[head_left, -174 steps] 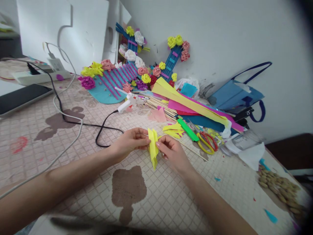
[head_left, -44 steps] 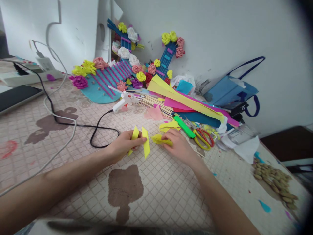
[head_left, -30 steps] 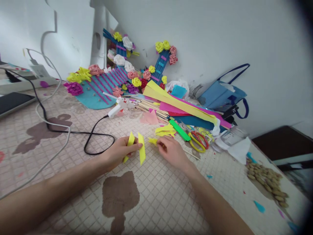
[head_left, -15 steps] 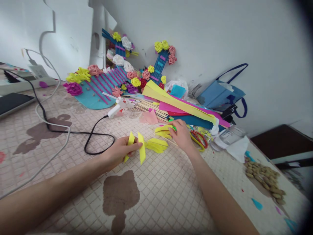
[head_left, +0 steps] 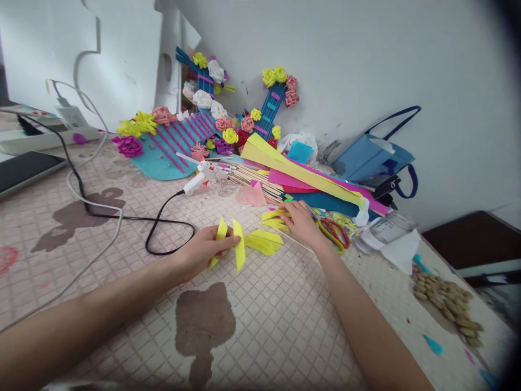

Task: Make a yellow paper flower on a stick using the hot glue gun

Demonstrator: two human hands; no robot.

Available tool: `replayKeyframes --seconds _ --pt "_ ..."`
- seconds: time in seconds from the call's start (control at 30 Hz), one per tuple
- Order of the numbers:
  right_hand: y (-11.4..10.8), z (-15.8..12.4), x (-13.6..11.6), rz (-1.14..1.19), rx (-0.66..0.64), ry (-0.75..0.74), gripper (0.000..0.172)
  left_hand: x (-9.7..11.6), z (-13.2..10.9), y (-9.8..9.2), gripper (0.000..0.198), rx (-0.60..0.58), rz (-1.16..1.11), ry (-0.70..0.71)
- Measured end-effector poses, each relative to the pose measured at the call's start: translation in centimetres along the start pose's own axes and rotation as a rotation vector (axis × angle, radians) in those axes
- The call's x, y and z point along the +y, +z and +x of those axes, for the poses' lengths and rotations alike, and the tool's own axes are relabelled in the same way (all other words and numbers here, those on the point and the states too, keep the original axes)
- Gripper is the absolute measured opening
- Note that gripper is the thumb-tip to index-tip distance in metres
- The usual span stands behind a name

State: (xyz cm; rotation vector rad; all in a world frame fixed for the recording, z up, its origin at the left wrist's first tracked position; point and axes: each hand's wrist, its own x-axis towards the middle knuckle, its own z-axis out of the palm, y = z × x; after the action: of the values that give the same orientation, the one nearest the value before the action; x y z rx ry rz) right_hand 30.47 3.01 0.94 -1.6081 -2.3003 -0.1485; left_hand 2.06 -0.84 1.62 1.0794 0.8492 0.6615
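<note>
My left hand point(head_left: 201, 251) is closed on a folded yellow paper piece point(head_left: 239, 251), pinching it so two flaps stick up above the table. Just right of it a fanned yellow paper piece point(head_left: 264, 241) lies on the patterned tablecloth point(head_left: 277, 320). My right hand point(head_left: 304, 221) reaches farther back, its fingers curled down over a green cutter point(head_left: 288, 200); only the tip of the cutter shows. More yellow paper scraps point(head_left: 273, 216) lie beside that hand.
Red and yellow scissors point(head_left: 337, 234), wooden skewers point(head_left: 260, 183) and long coloured paper sheets point(head_left: 313, 176) crowd the back right. A white glue gun point(head_left: 202, 178) with a black cable point(head_left: 163, 233) lies behind my left hand. A flower-covered blue craft point(head_left: 171, 149), a blue bag point(head_left: 372, 157) and peanuts point(head_left: 445, 301) are nearby.
My right hand let go of the folded paper, laid a yellow piece on the table and reached back to the green cutter. My left hand kept its folded yellow piece.
</note>
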Motion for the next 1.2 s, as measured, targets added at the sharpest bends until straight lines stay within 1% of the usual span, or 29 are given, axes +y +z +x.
replayKeyframes --seconds 0.13,0.2,0.23,0.33,0.37,0.4,0.43,0.47,0.5,0.53,0.6,0.73,0.83,0.9,0.97,1.03,1.07,1.1,1.2 --pt "-0.1 0.1 0.1 -0.009 -0.002 -0.031 0.016 0.0 0.0 0.0 0.031 0.002 0.002 0.000" --pt "-0.3 0.2 -0.1 -0.008 0.042 -0.019 0.014 0.0 0.1 0.0 0.032 0.012 0.005 -0.003" --pt "-0.6 0.3 -0.4 -0.007 0.086 -0.003 0.013 0.0 0.1 0.0 0.032 0.017 0.007 -0.001" --pt "-1.5 0.1 -2.6 0.041 0.269 0.053 0.011 0.0 0.0 0.0 0.032 0.015 0.017 0.017" --pt "-1.8 0.0 -3.8 0.084 0.312 0.059 0.010 0.0 0.0 -0.1 0.032 0.005 0.022 0.027" --pt "-2.1 -0.3 -5.0 0.143 0.324 0.065 0.009 0.1 -0.1 -0.1 0.032 -0.008 0.026 0.039" --pt "-2.3 -0.6 -6.3 0.194 0.295 0.075 0.008 0.1 -0.1 -0.1 0.032 -0.019 0.031 0.051" --pt "-2.4 -1.0 -7.6 0.236 0.225 0.072 0.008 0.3 -0.2 0.0 0.031 -0.029 0.039 0.060" --pt "-2.4 -1.4 -8.7 0.257 0.189 0.060 0.007 0.4 -0.3 0.0 0.030 -0.035 0.047 0.066" --pt "-2.3 -1.7 -9.7 0.242 0.149 0.043 0.008 0.5 -0.4 0.1 0.029 -0.041 0.053 0.071" --pt "-2.0 -2.2 -11.0 0.151 0.125 0.005 0.011 0.7 -0.5 0.2 0.029 -0.052 0.057 0.077" --pt "-1.2 -2.3 -11.9 -0.014 0.124 -0.112 0.019 0.7 -0.4 0.2 0.026 -0.044 0.019 0.093" --pt "-0.8 -2.2 -12.0 -0.036 0.129 -0.176 0.022 0.5 -0.1 -0.2 0.026 -0.033 -0.029 0.079" --pt "-0.8 -2.2 -11.9 -0.001 0.110 -0.207 0.024 0.4 0.1 -0.6 0.026 -0.026 -0.047 0.068" --pt "-1.0 -2.4 -11.7 0.126 0.069 -0.237 0.024 0.3 0.2 -0.9 0.026 -0.005 -0.027 0.075" --pt "-1.4 -2.5 -11.4 0.363 0.031 -0.232 0.020 0.3 0.4 -1.2 0.025 0.012 0.018 0.092" --pt "-1.7 -2.6 -11.3 0.510 0.015 -0.191 0.022 0.4 0.4 -1.3 0.024 0.017 0.041 0.100" --pt "-1.9 -2.7 -11.2 0.662 0.001 -0.120 0.025 0.5 0.5 -1.3 0.024 0.021 0.062 0.107" --pt "-2.4 -2.7 -11.1 1.047 -0.034 0.174 0.029 0.8 0.4 -1.4 0.025 0.043 0.138 0.117"
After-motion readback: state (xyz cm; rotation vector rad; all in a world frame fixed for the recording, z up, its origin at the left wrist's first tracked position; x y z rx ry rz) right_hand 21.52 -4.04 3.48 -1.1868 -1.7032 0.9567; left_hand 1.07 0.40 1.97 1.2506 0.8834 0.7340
